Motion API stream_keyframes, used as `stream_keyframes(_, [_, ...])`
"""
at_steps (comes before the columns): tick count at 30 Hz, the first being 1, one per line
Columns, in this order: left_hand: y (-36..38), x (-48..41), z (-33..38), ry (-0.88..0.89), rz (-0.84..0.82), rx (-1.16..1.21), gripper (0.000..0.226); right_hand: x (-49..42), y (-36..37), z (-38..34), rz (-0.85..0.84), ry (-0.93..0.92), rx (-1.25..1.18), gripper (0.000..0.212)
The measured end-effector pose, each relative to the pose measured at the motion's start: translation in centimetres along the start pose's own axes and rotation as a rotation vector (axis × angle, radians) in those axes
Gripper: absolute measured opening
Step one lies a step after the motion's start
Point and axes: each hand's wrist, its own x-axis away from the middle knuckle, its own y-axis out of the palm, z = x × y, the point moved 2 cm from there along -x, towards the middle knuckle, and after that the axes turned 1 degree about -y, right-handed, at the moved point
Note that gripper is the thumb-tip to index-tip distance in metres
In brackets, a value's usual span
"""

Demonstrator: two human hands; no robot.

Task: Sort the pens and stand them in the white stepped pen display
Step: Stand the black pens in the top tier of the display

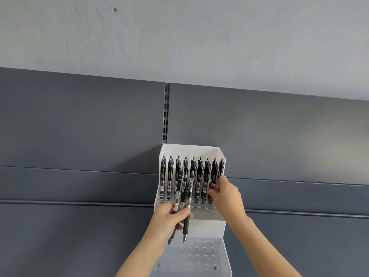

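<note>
Gripping spare pens (184,196) in left hand (169,218), lower centre, as ready stock; pinching single pen (214,176) with right hand (227,194), mid-frame, probably to seat it in display (207,226).

black clear-barrelled pens (199,172) stand upright in the upper rows of the white stepped pen display (203,226); its lower holes empty.

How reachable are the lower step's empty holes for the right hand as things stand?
Probably yes: the right hand is at the upper row's right end, pinching a pen, and the lower step below it lies open, nothing between them.
</note>
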Motion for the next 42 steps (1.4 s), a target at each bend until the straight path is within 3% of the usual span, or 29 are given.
stream_keyframes(11, [-0.1, 0.5, 0.3, -0.009, -0.003, 0.037, 0.007, 1.2, -1.1, 0.7, 0.051, 0.039, -0.19, 0.026])
stream_keyframes(14, [0.0, 0.7, 0.4, -0.027, -0.017, 0.092, 0.006, 3.1, -2.0, -0.3, 0.113, -0.035, -0.313, 0.008])
stream_keyframes(18, [0.7, 1.1, 0.7, -0.052, -0.057, 0.198, 0.009, 4.7, -1.8, -2.2, -0.118, -0.088, -0.484, 0.012])
stream_keyframes(22, [1.2, 1.2, 0.8, -0.054, -0.086, 0.207, 0.011, 4.7, -1.4, -2.4, -0.192, -0.046, -0.589, 0.02])
stream_keyframes(25, [1.7, 1.1, 0.8, -0.051, -0.091, 0.174, 0.01, 4.6, -1.4, -2.0, -0.172, -0.026, -0.572, 0.032])
stream_keyframes(28, [1.5, 0.9, 0.8, -0.036, -0.058, 0.131, 0.007, 3.7, -2.7, -1.1, -0.092, -0.012, -0.531, 0.026])
stream_keyframes(32, [0.8, 0.8, 0.4, -0.032, -0.034, 0.042, 0.037, 1.7, -5.8, 0.7, 0.13, 0.037, -0.502, 0.018])
stream_keyframes(35, [0.9, 0.6, 0.2, -0.011, -0.044, 0.007, 0.03, 0.3, -6.7, 1.0, 0.199, 0.025, -0.477, 0.015])
stream_keyframes(42, [0.9, 0.1, 0.0, 0.009, -0.025, -0.045, 0.022, -1.5, -3.7, 1.1, 0.06, -0.013, -0.182, 0.019])
